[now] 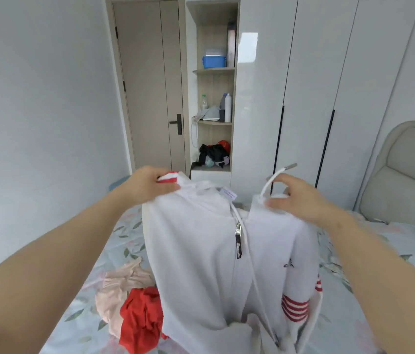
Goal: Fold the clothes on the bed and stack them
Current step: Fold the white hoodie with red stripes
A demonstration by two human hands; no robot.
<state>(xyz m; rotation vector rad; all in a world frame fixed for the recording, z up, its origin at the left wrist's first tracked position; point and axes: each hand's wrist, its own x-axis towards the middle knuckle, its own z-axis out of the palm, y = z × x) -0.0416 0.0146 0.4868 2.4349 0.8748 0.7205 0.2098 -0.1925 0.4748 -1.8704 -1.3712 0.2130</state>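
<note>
Hoodie (201,251) hanging 12-to-6 between hands. Left hand (147,186) clamped on 10 o'clock shoulder, right hand (295,198) pinching 2 o'clock shoulder; equally near. Bed (392,251) beneath.

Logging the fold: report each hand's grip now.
Left hand: closed on the white zip-up hooded jacket.
Right hand: closed on the same jacket.

A pale wall (35,98) is seen on the left, with a closed beige door (147,83) beside open shelves (214,70). Glossy white wardrobes (311,85) are lit by daylight; a padded headboard (410,169) is set at the right.
</note>
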